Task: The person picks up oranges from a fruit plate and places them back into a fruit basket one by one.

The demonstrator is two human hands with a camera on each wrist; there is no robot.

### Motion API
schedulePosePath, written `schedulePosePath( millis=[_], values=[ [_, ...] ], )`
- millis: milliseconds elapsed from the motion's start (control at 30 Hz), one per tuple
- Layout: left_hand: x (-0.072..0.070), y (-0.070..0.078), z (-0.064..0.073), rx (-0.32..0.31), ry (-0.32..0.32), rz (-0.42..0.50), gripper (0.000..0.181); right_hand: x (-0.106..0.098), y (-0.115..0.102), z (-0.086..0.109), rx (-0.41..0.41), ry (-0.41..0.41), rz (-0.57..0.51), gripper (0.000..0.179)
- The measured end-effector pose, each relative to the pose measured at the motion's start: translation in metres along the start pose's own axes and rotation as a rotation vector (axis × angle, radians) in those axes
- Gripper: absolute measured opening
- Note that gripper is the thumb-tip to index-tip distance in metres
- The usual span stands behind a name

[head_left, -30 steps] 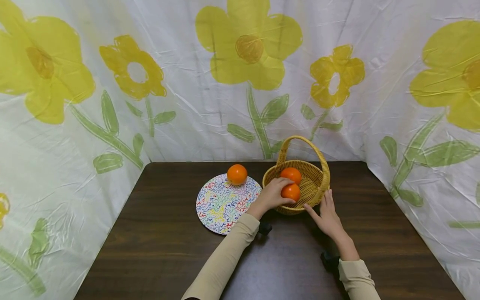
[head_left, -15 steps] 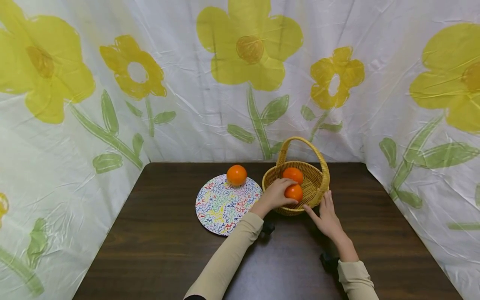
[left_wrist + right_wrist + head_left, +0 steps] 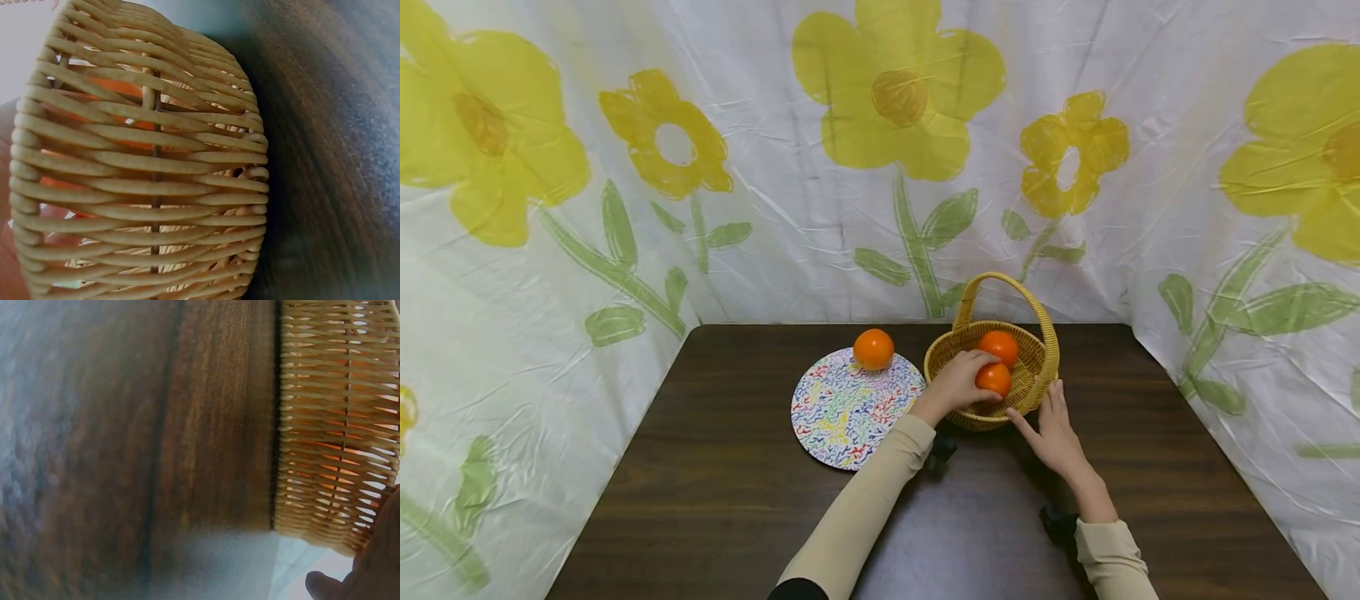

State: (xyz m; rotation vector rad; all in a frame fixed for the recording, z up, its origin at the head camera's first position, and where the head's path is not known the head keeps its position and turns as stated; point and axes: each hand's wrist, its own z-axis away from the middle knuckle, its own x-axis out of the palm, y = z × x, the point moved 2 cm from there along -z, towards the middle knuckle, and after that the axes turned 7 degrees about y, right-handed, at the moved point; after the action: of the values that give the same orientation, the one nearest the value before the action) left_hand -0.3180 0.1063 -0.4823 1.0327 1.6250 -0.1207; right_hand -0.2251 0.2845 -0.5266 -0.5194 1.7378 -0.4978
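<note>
A yellow wicker basket (image 3: 942, 352) with a tall arched handle stands at the back of the table. Inside it, my left hand (image 3: 957, 385) grips the nearer round orange fruit (image 3: 994, 381), fingers and thumb about its left side. Another orange fruit (image 3: 999, 347) lies just behind, against the first. My right hand (image 3: 1057, 437) rests on the basket's front right side with fingers extended and thumb near the rim. In the left wrist view, the woven wall (image 3: 150, 169) hides most of the held fruit; the right wrist view shows the basket's outside (image 3: 337, 425) and part of my right hand (image 3: 375, 562).
Left of the basket lies a round, multicolour-patterned board (image 3: 842, 408). A third orange fruit (image 3: 873, 349) sits on its back edge. The dark wooden table (image 3: 715, 500) meets a white curtain (image 3: 760, 250) with yellow flowers behind.
My left hand has shifted right and slightly away inside the basket with the gripped fruit. The fruit behind has moved right too. My right hand and the basket stay nearly still.
</note>
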Motion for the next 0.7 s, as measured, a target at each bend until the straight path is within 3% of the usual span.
schedulePosePath(
  millis=[467, 700],
  values=[
    [0.0050, -0.0028, -0.0041, -0.038, -0.045, 0.014, 0.064, 0.0006, -0.0022, -0.0007, -0.003, -0.001, 0.000, 0.087],
    [0.0042, -0.0015, -0.0031, -0.013, -0.036, 0.009, 0.063, 0.0002, -0.0013, -0.0006, -0.003, 0.000, 0.006, 0.086]
  ],
)
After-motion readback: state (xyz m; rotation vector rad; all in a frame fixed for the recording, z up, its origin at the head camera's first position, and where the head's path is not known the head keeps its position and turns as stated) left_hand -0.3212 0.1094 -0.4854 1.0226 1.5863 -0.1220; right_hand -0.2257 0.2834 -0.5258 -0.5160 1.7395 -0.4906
